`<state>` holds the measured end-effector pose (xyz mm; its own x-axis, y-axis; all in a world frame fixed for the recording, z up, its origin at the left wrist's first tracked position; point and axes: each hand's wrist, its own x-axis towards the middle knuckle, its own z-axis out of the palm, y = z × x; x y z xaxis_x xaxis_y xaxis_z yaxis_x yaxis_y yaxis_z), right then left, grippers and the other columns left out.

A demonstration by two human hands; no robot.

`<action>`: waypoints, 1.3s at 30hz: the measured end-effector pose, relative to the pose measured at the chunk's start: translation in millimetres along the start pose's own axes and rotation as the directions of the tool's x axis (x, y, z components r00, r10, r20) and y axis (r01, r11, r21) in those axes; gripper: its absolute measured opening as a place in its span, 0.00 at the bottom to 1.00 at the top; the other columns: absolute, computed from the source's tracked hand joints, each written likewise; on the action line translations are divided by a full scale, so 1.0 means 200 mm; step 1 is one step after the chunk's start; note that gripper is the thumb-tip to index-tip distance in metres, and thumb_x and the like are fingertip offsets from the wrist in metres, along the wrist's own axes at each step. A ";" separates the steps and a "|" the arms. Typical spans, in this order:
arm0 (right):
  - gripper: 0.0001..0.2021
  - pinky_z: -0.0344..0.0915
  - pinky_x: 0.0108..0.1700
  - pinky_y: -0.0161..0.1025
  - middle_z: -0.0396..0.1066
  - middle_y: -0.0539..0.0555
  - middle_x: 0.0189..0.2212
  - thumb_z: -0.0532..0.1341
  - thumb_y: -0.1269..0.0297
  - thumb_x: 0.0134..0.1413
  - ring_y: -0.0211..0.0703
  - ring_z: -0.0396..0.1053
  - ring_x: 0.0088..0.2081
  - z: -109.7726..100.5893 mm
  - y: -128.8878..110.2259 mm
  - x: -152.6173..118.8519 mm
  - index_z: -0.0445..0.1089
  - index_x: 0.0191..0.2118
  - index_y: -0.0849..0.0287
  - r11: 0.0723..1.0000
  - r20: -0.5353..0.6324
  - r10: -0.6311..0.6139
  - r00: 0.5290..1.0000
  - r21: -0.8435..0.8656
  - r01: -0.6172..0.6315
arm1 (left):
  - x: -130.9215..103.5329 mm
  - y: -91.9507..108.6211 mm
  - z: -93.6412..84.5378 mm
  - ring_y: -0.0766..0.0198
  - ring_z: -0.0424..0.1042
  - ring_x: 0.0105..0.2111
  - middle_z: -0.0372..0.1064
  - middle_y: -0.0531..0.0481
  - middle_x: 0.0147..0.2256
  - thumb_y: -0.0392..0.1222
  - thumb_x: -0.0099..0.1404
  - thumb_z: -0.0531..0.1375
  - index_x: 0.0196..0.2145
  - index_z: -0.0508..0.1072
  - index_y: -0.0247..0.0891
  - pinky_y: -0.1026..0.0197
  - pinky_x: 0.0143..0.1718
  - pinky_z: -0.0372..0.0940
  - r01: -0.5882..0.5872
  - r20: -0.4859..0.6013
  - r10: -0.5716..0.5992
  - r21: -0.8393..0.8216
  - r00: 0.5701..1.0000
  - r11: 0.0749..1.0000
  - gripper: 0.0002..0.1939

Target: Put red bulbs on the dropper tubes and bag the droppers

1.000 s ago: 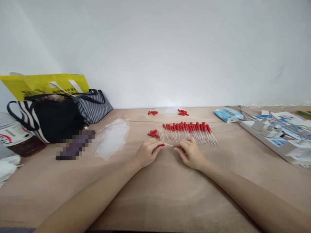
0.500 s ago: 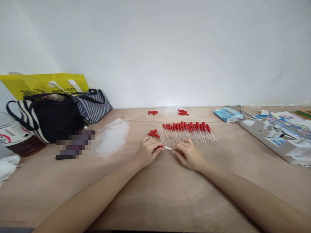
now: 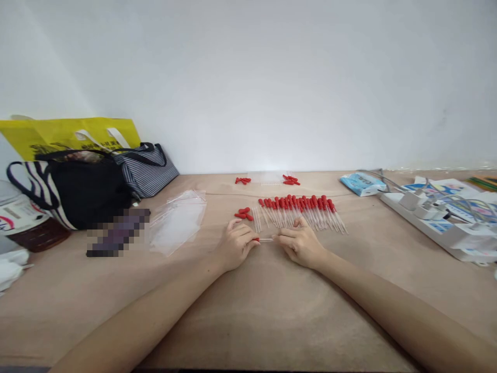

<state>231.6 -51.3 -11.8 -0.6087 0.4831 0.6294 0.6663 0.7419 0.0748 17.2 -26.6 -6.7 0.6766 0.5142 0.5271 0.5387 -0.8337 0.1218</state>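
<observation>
My left hand (image 3: 237,243) pinches the red rubber bulb of a glass dropper (image 3: 266,240). At the dropper's other end, the closed fingers of my right hand (image 3: 301,242) grip the clear tube, whose tip they hide. Just beyond my hands lies a row of droppers (image 3: 303,204) with red bulbs pointing away and thin tubes pointing toward me. Left of the row are a few bare glass tubes (image 3: 257,220) and several loose red bulbs (image 3: 244,213).
Clear plastic bags (image 3: 178,223) lie left of my hands, near a striped bag (image 3: 145,168) and a black bag (image 3: 89,189). More red bulbs (image 3: 291,180) sit near the wall. On the right are a power strip (image 3: 435,225) and a blue packet (image 3: 362,184).
The dropper between my hands now lies more level, and its bulb is more covered by my left fingers. My right fingers have curled in further around the tube.
</observation>
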 end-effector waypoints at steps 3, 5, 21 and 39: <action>0.13 0.44 0.35 0.39 0.66 0.48 0.20 0.47 0.76 0.53 0.32 0.56 0.22 -0.01 0.00 0.00 0.68 0.29 0.60 0.990 -0.057 -0.094 0.994 -0.109 0.087 | 0.00 0.01 0.00 0.65 0.66 0.32 0.68 0.52 0.27 0.40 0.64 0.51 0.29 0.69 0.38 0.52 0.50 0.47 -0.031 0.004 0.031 0.019 1.000 0.999 0.10; 0.13 0.44 0.35 0.39 0.65 0.49 0.20 0.48 0.76 0.52 0.33 0.56 0.22 -0.01 0.00 0.00 0.68 0.29 0.61 0.985 -0.076 -0.107 0.991 -0.140 0.096 | 0.00 0.01 0.00 0.65 0.66 0.31 0.68 0.52 0.26 0.40 0.64 0.50 0.28 0.69 0.38 0.52 0.50 0.47 -0.046 -0.003 0.046 0.029 0.999 0.999 0.10; 0.12 0.42 0.33 0.38 0.66 0.50 0.22 0.48 0.71 0.54 0.35 0.54 0.23 0.03 -0.07 0.02 0.68 0.30 0.62 0.998 -0.021 0.054 0.998 0.032 -0.053 | 0.01 0.03 0.00 0.66 0.63 0.28 0.66 0.52 0.24 0.40 0.64 0.49 0.26 0.67 0.37 0.52 0.49 0.49 -0.129 -0.011 0.129 0.014 0.992 0.992 0.12; 0.10 0.43 0.35 0.40 0.70 0.53 0.26 0.52 0.67 0.53 0.39 0.60 0.32 -0.05 -0.04 0.06 0.70 0.34 0.57 0.983 0.202 0.180 0.963 -0.012 -0.182 | 0.04 -0.03 -0.02 0.61 0.64 0.40 0.69 0.52 0.34 0.45 0.60 0.55 0.35 0.69 0.41 0.53 0.50 0.46 0.024 -0.049 -0.022 0.048 0.999 0.999 0.07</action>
<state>222.4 -56.1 2.7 -0.5530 0.6929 0.4627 0.7709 0.6362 -0.0315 16.9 -18.5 -0.4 0.6389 0.5218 0.5653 0.5783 -0.8104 0.0943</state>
